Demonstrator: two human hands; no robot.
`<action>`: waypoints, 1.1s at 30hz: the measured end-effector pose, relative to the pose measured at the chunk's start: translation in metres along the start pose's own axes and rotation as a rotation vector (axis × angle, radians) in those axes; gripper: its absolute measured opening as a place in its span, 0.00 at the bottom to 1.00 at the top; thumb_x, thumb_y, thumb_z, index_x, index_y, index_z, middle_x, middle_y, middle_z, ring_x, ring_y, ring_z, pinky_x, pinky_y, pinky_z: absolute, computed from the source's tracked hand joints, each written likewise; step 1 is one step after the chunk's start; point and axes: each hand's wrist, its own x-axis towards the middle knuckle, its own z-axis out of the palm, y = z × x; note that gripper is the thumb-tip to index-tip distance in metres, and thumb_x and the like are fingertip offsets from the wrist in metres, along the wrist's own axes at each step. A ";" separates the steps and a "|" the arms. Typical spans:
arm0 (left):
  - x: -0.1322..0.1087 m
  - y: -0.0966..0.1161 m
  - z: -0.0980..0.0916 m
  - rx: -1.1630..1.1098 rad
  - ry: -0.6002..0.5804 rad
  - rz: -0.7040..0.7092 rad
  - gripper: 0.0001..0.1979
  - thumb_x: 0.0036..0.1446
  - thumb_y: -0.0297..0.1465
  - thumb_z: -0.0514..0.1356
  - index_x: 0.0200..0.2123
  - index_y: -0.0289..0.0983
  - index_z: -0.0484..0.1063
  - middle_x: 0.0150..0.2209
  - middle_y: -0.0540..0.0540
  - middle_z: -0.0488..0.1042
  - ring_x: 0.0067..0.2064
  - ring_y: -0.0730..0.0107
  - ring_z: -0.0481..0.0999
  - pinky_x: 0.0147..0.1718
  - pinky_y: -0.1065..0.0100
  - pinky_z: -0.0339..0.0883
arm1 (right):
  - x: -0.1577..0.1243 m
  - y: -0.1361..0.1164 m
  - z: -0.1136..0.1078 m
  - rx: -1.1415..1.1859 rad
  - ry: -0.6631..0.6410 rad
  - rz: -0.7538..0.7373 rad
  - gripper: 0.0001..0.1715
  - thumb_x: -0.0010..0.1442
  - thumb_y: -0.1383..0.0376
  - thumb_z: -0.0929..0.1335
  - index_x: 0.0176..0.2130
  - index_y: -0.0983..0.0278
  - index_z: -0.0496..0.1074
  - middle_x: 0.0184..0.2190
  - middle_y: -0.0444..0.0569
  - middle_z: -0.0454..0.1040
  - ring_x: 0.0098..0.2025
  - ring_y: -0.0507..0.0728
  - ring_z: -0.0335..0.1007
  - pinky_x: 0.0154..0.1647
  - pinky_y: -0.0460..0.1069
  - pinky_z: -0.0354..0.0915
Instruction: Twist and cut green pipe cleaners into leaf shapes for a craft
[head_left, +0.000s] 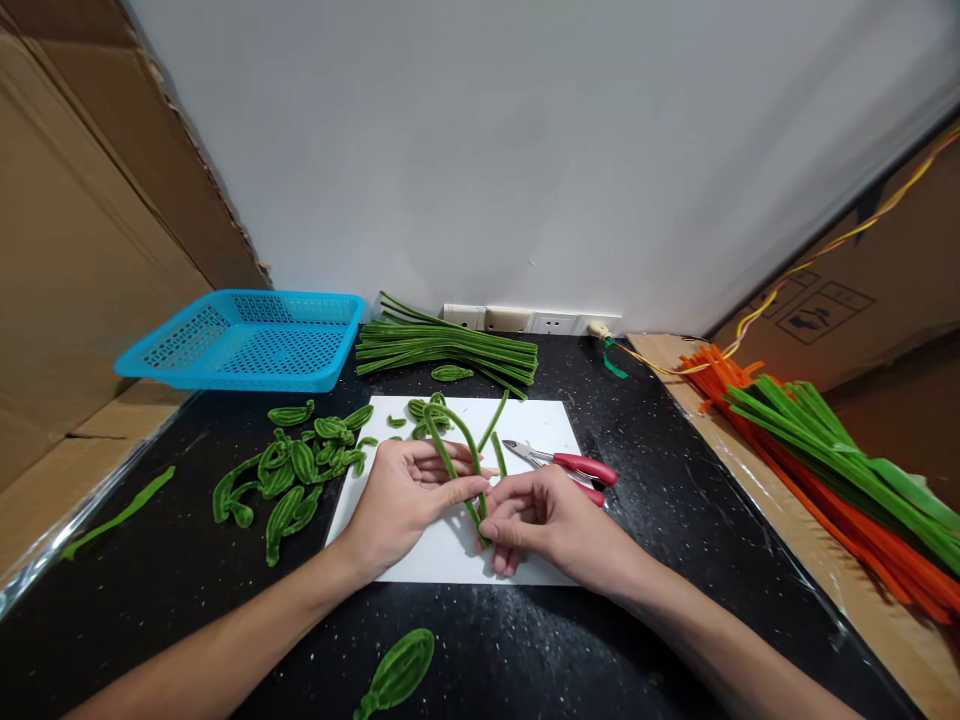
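Note:
A green pipe cleaner (pixel 471 440), bent into a narrow loop, is held between both hands over a white sheet (pixel 420 560). My left hand (pixel 412 495) pinches its side between thumb and fingers. Lower down, my right hand (pixel 544 515) grips the end where the strands come together. Red-handled cutting pliers (pixel 577 467) lie just beyond my right hand, jaws pointing left. Short green pieces rest on the sheet behind the fingers. To the left is a pile of green leaf shapes (pixel 300 462) made of coiled pipe cleaner, and a single leaf (pixel 401 668) lies near the front edge.
At the back left stands a blue perforated basket (pixel 337 375). A bundle of green pipe cleaners (pixel 450 345) lies by the wall, below power sockets (pixel 555 323). Orange pipe cleaners (pixel 817 510) and more green stems (pixel 847 450) rest on cardboard at right. A green strip (pixel 124 512) lies far left.

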 end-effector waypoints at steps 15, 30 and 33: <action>0.001 -0.006 0.003 -0.081 0.047 -0.042 0.22 0.43 0.35 0.80 0.38 0.31 0.79 0.35 0.39 0.86 0.40 0.53 0.87 0.43 0.61 0.82 | 0.002 0.003 -0.001 -0.022 0.058 -0.016 0.25 0.42 0.53 0.85 0.29 0.67 0.78 0.23 0.50 0.81 0.25 0.54 0.76 0.32 0.49 0.71; 0.000 -0.012 0.003 -0.085 0.007 -0.088 0.26 0.43 0.35 0.80 0.43 0.32 0.76 0.36 0.39 0.85 0.40 0.54 0.87 0.44 0.59 0.81 | 0.002 0.005 0.000 -0.045 0.094 0.027 0.23 0.45 0.53 0.84 0.30 0.68 0.79 0.25 0.53 0.82 0.26 0.56 0.78 0.33 0.51 0.73; 0.001 -0.013 0.003 -0.072 -0.005 -0.085 0.26 0.44 0.35 0.79 0.43 0.32 0.76 0.36 0.40 0.84 0.40 0.56 0.86 0.43 0.61 0.80 | 0.001 0.004 0.001 -0.064 0.106 0.028 0.22 0.46 0.55 0.83 0.30 0.68 0.79 0.25 0.53 0.82 0.26 0.56 0.78 0.33 0.51 0.73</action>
